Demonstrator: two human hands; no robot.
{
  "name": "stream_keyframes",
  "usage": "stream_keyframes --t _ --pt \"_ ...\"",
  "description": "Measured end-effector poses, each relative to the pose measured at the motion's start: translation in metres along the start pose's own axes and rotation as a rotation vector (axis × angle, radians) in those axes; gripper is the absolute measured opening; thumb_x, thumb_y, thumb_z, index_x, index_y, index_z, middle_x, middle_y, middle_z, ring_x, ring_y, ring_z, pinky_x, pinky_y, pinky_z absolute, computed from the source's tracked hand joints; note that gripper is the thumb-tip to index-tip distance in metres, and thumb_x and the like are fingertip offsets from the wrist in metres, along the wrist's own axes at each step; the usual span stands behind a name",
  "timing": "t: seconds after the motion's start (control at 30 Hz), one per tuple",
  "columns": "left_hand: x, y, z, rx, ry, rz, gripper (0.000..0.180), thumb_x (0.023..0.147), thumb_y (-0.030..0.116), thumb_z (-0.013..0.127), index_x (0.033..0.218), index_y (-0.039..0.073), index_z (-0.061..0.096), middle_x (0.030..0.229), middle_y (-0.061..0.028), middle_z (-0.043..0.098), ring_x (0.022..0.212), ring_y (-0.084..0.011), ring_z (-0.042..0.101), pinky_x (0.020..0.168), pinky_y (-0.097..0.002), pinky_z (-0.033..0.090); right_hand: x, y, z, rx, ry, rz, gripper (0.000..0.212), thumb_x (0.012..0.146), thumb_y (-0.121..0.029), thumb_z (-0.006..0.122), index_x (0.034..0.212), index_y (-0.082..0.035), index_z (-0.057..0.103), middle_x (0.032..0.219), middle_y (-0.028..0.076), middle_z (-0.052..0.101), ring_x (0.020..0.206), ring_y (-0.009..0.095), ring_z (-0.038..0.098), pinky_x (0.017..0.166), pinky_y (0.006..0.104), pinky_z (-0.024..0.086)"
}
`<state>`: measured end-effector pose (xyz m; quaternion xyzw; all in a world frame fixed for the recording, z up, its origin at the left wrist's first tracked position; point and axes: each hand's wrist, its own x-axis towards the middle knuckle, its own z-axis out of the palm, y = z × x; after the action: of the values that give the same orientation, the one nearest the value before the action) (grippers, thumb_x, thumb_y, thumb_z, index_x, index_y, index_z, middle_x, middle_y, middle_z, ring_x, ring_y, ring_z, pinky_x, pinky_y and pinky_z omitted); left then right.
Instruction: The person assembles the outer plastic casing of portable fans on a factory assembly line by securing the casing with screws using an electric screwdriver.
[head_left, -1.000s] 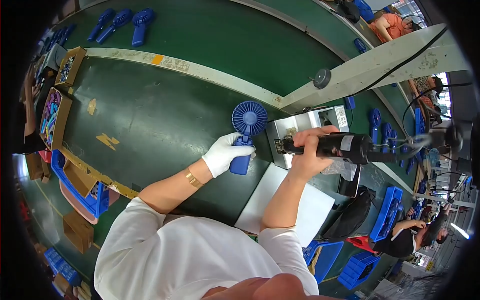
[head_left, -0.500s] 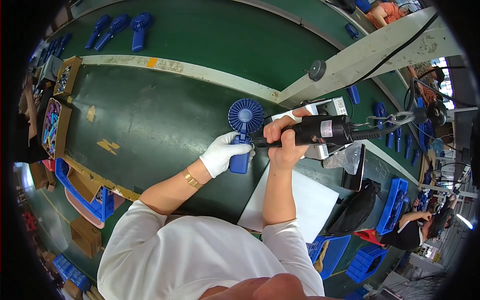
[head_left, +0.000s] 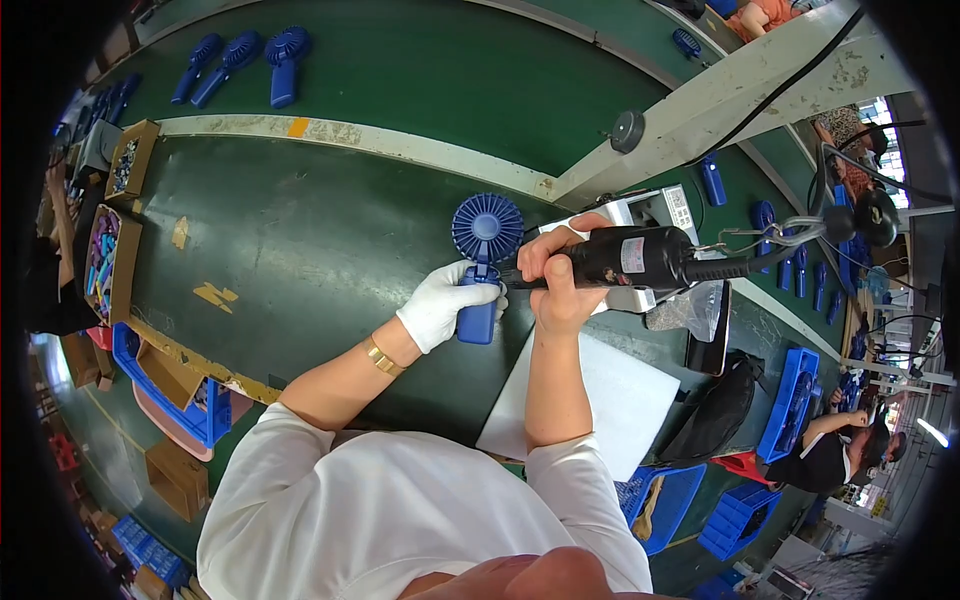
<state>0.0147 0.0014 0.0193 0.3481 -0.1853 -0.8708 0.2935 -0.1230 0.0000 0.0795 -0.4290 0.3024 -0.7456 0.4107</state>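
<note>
"Since a second ago, the black power driver (head_left: 640, 257) has swung left, from over the silver box (head_left: 614, 214) to the side of the blue fan (head_left: 487, 230)."

"Who has the driver?"

"Right hand (head_left: 565, 290), bare, its fingers wrapped round the barrel. Its tip is beside the fan's neck; I can't tell whether they touch."

"And the left hand (head_left: 437, 307)?"

"Gloved in white, closed round the fan's handle with the thumb across the front."

"Where is the fan, then?"

"Over the right part of the worktop (head_left: 330, 235), head toward the far edge, handle toward the near one. Whether it rests or is raised, I can't tell."

"Anything around?"

"White sheet (head_left: 625, 395) at the near edge, right of the fan, and a cardboard box (head_left: 124, 270) of colourful pieces at the left edge."
</note>
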Motion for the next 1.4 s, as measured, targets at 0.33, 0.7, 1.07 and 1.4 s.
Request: stream_keyframes --t 0.33,0.7,1.07,1.4 --pt "0.011 -0.011 -0.017 0.0 -0.018 0.095 0.017 0.079 0.001 0.061 0.094 -0.001 0.053 0.085 -0.0084 0.061 0.072 -0.0158 0.062 0.065 -0.0272 0.052 -0.017 0.027 -0.005 -0.394 -0.233 0.025 0.049 0.063 0.016 0.065 0.104 -0.001 0.044 0.075 0.005 0.05 0.062 0.012 0.053 0.054 0.0235 0.042" --pt "-0.001 -0.007 0.0 0.052 0.032 0.077 0.022 0.078 0.004 0.064 0.096 0.0 0.052 0.085 -0.0093 0.061 0.071 -0.0177 0.063 0.063 -0.0302 0.053 -0.009 -0.015 0.004 -0.214 -0.114 -0.074 0.042 0.07 0.001 0.069 0.105 -0.007 0.048 0.082 0.004 0.058 0.065 0.015 0.055 0.06 0.026 0.045" --pt "-0.009 -0.008 0.014 0.194 -0.045 0.052 0.043 0.072 0.003 0.068 0.106 0.003 0.042 0.084 -0.0096 0.059 0.069 -0.0194 0.062 0.065 -0.0322 0.052 0.006 -0.034 -0.006 -0.262 0.269 -0.105 0.044 0.069 0.013 0.063 0.107 0.002 0.042 0.065 0.007 0.056 0.052 0.013 0.051 0.052 0.0244 0.044" --pt "-0.001 -0.02 0.011 0.492 0.081 0.128 0.027 0.069 0.014 0.071 0.086 0.002 0.053 0.076 -0.0042 0.058 0.066 -0.0134 0.059 0.063 -0.0275 0.049 -0.005 -0.001 0.015 -0.036 0.004 -0.039 0.05 0.079 -0.027 0.068 0.112 -0.004 0.037 0.058 0.005 0.045 0.048 0.012 0.042 0.046 0.0285 0.038"
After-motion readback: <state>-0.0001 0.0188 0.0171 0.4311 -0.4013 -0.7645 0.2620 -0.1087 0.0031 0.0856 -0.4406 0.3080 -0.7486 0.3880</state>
